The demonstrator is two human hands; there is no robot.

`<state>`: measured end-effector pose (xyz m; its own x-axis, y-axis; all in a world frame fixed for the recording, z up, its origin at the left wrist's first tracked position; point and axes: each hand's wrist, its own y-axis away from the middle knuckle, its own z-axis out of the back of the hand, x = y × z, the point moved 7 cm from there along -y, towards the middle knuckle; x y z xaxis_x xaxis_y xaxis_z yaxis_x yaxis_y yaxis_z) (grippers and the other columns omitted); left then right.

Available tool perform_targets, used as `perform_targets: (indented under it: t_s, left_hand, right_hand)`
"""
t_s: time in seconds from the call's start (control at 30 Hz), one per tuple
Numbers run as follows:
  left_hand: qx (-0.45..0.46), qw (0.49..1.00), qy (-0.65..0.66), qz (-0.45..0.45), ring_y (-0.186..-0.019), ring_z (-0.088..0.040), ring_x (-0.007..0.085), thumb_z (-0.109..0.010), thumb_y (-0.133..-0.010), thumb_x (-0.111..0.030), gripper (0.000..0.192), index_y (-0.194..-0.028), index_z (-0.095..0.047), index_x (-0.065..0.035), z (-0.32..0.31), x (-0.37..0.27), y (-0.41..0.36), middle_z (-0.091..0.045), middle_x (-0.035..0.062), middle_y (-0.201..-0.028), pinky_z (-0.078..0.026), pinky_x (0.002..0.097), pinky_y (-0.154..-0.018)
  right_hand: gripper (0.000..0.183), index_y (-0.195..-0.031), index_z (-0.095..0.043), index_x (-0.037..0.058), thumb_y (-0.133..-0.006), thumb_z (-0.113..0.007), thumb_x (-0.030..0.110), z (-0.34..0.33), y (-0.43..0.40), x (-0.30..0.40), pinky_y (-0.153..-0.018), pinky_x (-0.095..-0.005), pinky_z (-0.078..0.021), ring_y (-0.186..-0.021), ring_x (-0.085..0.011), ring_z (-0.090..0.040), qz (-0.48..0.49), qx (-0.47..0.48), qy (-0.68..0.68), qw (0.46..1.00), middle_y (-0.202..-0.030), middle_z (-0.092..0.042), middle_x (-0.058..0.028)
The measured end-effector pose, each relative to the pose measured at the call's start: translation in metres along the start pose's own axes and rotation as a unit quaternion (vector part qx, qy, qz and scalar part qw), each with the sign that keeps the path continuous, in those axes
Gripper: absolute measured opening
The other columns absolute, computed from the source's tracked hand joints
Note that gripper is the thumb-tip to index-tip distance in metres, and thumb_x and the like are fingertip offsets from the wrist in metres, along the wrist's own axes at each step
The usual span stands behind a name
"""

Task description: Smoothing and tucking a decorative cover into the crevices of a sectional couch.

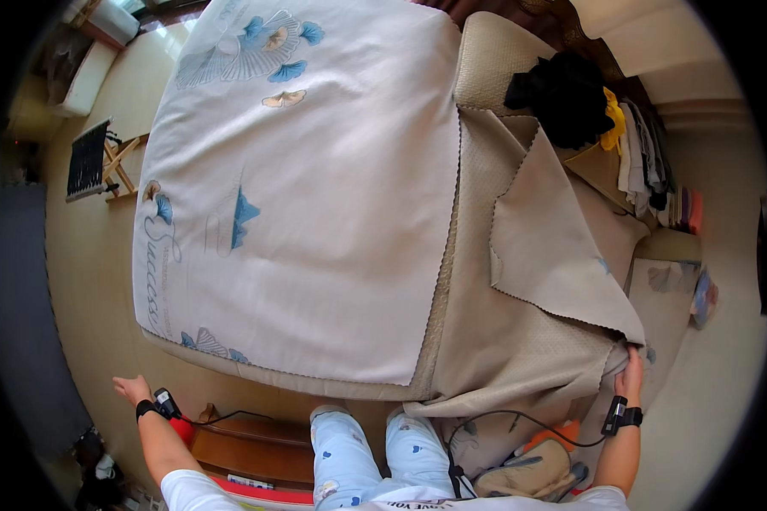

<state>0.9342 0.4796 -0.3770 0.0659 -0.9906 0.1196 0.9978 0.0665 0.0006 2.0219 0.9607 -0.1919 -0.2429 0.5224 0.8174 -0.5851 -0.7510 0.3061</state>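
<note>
A bed fills the middle, spread with a pale cover (345,211) printed with blue and tan ginkgo leaves and lettering. To its right a beige textured cloth (518,345) with scalloped dark edging hangs off the side, one corner folded over so a paler face shows. My right hand (629,373) grips the far right corner of this cloth; the fingertips are partly hidden under it. My left hand (133,388) is off the bed's near left corner, above the floor, fingers apart and holding nothing. Both wrists wear strapped devices with cables.
Black clothing (562,99), a yellow garment (612,121) and folded clothes (642,156) lie at the upper right. A folding stool (89,163) stands left of the bed. A brown wooden bench or cabinet (255,453) is near my legs, with a bag-like item (530,472) at lower right.
</note>
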Motion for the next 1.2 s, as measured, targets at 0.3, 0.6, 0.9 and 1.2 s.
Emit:
perform_targets:
  t_s: [0.3, 0.6, 0.9, 1.2]
  left_hand:
    - [0.012, 0.765, 0.215, -0.606, -0.128, -0.035, 0.0332, -0.056, -0.074, 0.001, 0.062, -0.133, -0.038, 0.0008, 0.089, -0.386, 0.208, -0.039, 0.0193, -0.137, -0.026, 0.0392, -0.108]
    - [0.15, 0.475, 0.214, -0.84, -0.129, -0.033, 0.0333, -0.053, -0.078, -0.004, 0.057, -0.131, -0.034, 0.0088, 0.093, -0.622, 0.5, -0.032, 0.0225, -0.14, -0.031, 0.0378, -0.106]
    - [0.092, 0.565, 0.144, -0.807, -0.137, -0.018, 0.0291, -0.046, -0.079, -0.018, 0.067, -0.139, -0.023, 0.0031, 0.023, -0.766, 0.521, -0.021, 0.0174, -0.147, -0.015, 0.0389, -0.112]
    - [0.089, 0.569, 0.073, -0.814, -0.138, -0.012, 0.0293, -0.045, -0.082, -0.036, 0.065, -0.14, -0.031, -0.0109, 0.021, -0.817, 0.544, -0.02, 0.0145, -0.148, -0.008, 0.0492, -0.111]
  right_hand:
    - [0.052, -0.129, -0.04, -0.0002, -0.078, -0.05, 0.0, -0.147, 0.06, 0.067, -0.106, -0.0407, -0.0255, -0.125, -0.0329, -0.037, 0.389, -0.037, 0.466, 0.794, -0.134, -0.041, -0.0171]
    - [0.062, -0.137, -0.031, 0.0039, -0.084, -0.054, 0.025, -0.473, 0.047, 0.045, -0.109, -0.0472, -0.0163, -0.134, -0.0326, -0.023, 0.487, 0.189, 0.405, 0.75, -0.147, -0.023, -0.0154]
    - [0.068, -0.138, -0.032, 0.0132, -0.079, -0.053, 0.038, -0.512, -0.007, 0.0, -0.107, -0.0567, -0.0092, -0.135, -0.0291, -0.021, 0.491, 0.142, 0.44, 0.739, -0.147, -0.024, -0.01]
    - [0.068, -0.138, -0.032, 0.0142, -0.079, -0.051, 0.043, -0.506, -0.016, -0.015, -0.106, -0.059, -0.0077, -0.134, -0.0301, -0.022, 0.482, 0.17, 0.409, 0.756, -0.146, -0.025, -0.0104]
